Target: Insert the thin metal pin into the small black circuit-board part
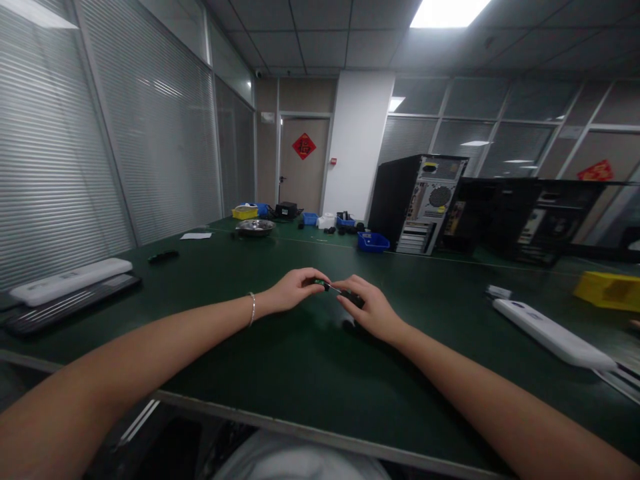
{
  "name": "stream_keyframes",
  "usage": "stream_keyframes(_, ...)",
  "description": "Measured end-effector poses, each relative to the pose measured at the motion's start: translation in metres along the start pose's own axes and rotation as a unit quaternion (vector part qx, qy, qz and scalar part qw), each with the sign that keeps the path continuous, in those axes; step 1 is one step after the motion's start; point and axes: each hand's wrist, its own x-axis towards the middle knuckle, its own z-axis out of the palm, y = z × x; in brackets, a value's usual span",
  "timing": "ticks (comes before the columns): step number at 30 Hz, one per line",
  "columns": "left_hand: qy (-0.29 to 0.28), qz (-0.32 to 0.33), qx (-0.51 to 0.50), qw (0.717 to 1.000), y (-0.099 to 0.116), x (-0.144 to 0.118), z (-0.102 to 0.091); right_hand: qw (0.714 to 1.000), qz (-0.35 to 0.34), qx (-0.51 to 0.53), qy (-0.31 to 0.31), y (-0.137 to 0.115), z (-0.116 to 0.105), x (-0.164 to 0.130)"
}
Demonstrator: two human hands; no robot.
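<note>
My left hand (295,288) is closed on a small dark part with a bit of green (321,284), pinched between thumb and fingers. In my right hand (373,307) is a screwdriver (354,298) with a dark handle, the fingers wrapped round it. Its thin metal shaft points left, and the tip meets or nearly meets the small part; I cannot tell which. Both hands are just above the green table (280,360). A small blurred grey object (349,324) shows beneath my right hand. The fingers hide much of what I hold.
White bar-shaped devices lie at left (75,280) and right (553,331). A black computer tower (425,203) stands at the back right, beside a blue bin (373,242). A metal bowl (255,228), small bins and dark parts sit farther back. A yellow bin (607,291) is far right.
</note>
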Motion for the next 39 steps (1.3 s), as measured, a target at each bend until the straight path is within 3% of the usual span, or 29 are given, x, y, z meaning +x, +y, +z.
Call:
stream_keyframes(11, 0.038, 0.036, 0.085, 0.995, 0.010, -0.005, -0.001, 1.000, 0.009, -0.003, -0.005, -0.001, -0.001, 0.001)
stream_keyframes(25, 0.040, -0.003, -0.057, 0.998, 0.009, -0.001, 0.003, 0.993, 0.026, 0.112, 0.026, 0.003, 0.006, 0.002)
stream_keyframes(39, 0.024, -0.013, -0.062, 0.998, 0.006, -0.001, 0.002, 0.994, 0.018, 0.103, 0.012, 0.003, 0.004, 0.002)
